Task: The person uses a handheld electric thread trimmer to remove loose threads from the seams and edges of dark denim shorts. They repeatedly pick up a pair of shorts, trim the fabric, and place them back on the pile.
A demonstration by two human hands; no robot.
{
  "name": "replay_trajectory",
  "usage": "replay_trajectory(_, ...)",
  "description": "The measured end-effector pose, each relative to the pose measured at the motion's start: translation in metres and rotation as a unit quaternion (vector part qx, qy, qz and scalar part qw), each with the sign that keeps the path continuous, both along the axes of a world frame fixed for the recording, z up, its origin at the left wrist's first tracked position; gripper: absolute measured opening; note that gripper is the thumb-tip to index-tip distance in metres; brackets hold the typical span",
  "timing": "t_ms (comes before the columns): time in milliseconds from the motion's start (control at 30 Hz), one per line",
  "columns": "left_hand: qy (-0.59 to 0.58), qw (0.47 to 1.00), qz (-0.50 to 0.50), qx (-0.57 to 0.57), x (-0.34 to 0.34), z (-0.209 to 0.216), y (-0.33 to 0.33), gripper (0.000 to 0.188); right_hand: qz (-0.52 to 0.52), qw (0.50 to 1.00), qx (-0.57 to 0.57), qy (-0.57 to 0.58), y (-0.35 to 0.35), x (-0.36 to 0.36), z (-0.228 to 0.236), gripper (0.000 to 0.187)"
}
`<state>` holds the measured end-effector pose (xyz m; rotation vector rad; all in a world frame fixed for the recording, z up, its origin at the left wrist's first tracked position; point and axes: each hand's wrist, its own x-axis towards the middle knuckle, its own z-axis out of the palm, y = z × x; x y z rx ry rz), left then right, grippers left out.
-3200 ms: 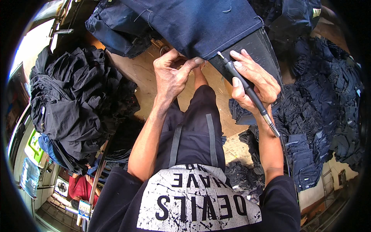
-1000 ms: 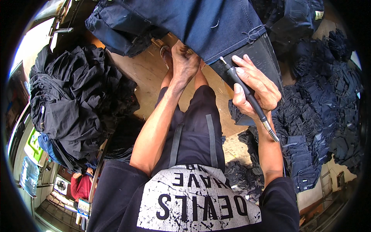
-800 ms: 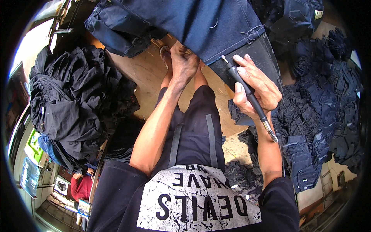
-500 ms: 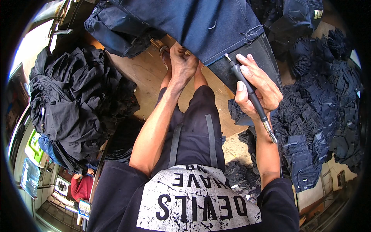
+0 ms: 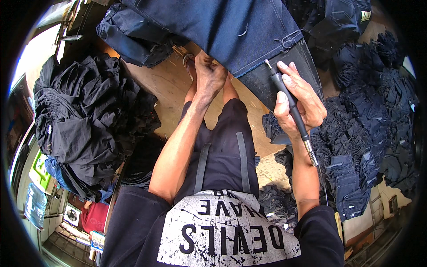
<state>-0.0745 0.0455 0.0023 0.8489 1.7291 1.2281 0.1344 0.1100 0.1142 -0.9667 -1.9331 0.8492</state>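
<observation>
Dark blue denim shorts or trousers [image 5: 222,31] lie over a dark flat board [image 5: 296,66], with one leg hem toward me. Loose threads trail from the far corner of that hem. In a closed grip, my left hand [image 5: 210,74] holds the denim's near edge; its fingertips are hidden under the cloth. My right hand [image 5: 304,98] grips a black rotary tool handpiece [image 5: 289,100] like a pen. Its small pale tip sits at the hem edge; whether it touches the cloth I cannot tell. A flexible spring-sleeved cable leaves its rear end.
A large heap of black garments [image 5: 89,120] stands at my left. Stacks of dark jeans [image 5: 351,120] fill the right side, and more folded denim [image 5: 133,35] lies at the far left. Behind the left heap, a person in a red shirt [image 5: 94,217] is partly visible.
My right hand has moved the rotary tool slightly right and away from me along the hem. My left hand stays in place. The person in red has shifted a little.
</observation>
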Motion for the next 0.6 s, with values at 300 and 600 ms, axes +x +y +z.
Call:
replay_trajectory(300,-0.036,0.998,0.043,0.012,0.007,0.012,0.005,0.01,-0.022,1.0,-0.001,-0.006,0.0,0.003,-0.002,0.032)
replay_trajectory(600,-0.045,0.996,0.062,0.035,0.008,0.011,0.006,0.011,-0.123,0.988,-0.081,0.055,0.004,0.004,0.01,0.033)
